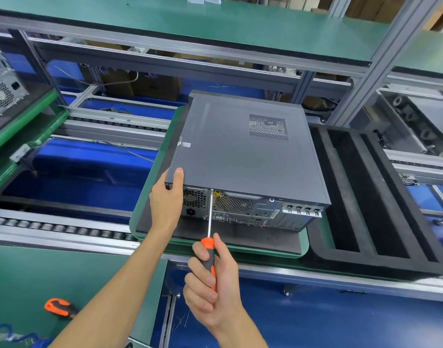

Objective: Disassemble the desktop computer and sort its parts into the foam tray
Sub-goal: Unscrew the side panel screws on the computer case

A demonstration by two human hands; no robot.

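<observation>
One dark grey desktop computer [243, 156] lies flat on a green-rimmed pallet [150, 177] with a dark mat, its rear panel of ports and round-holed fan grilles facing the person and a square perforated vent on its smooth upper cover. Just beside the pallet on the right lies one black foam tray [381, 197], matte and soft-looking, with three long parallel slots showing. The left hand [166, 197] grips the near left corner of the case, thumb on the top cover. The right hand [211, 280] is wrapped around the orange-and-black handle of one screwdriver [209, 237], whose thin steel shaft rises to a screw at the top edge of the rear panel, between the two grilles. The hands are apart, each clamped on its own thing. On the green tabletop [27, 277] at lower left lies a second orange-and-black tool [59, 308], partly hidden by the left forearm, near a blue coiled cable [12, 335]. A bare silver computer chassis [2, 89] stands on the shelf at far left. Aluminium frame rails and roller conveyor tracks surround the pallet.
</observation>
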